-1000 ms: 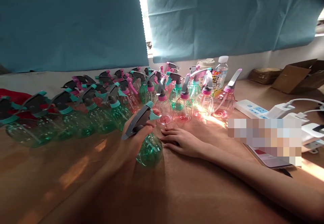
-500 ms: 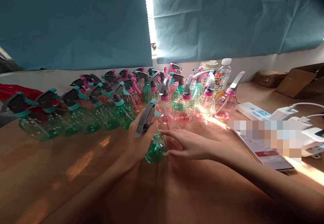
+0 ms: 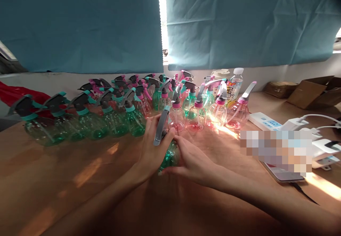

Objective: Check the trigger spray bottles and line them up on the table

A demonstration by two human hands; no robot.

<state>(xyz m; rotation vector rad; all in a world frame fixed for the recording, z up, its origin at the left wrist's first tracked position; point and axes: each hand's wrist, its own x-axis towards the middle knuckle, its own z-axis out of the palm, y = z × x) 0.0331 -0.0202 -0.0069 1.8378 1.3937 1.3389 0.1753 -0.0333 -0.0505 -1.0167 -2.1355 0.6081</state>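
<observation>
A green transparent spray bottle (image 3: pixel 169 157) stands on the table in front of me, its dark grey and teal trigger head tilted. My left hand (image 3: pixel 149 150) is closed around the neck and trigger head, with the grey lever showing between thumb and fingers. Against the right side of the bottle's body, my right hand (image 3: pixel 194 159) is wrapped, its thumb across the near side and its other fingertips hidden behind. Just beyond my hands are a green spray bottle (image 3: pixel 135 123) on the left and a pink spray bottle (image 3: pixel 177 121).
Several more green bottles (image 3: pixel 92 127) and pink bottles (image 3: pixel 196 120) stand in rows behind. To the right lie a phone (image 3: pixel 283 175), a power strip (image 3: pixel 265 121) with chargers, and a cardboard box (image 3: pixel 310 94). A clear drink bottle (image 3: pixel 236 81) stands near the blue curtain (image 3: pixel 213 26).
My right hand has closed in around the green bottle's body, where its fingers were spread at the side before. My left hand keeps its hold on the head. The view has shifted slightly.
</observation>
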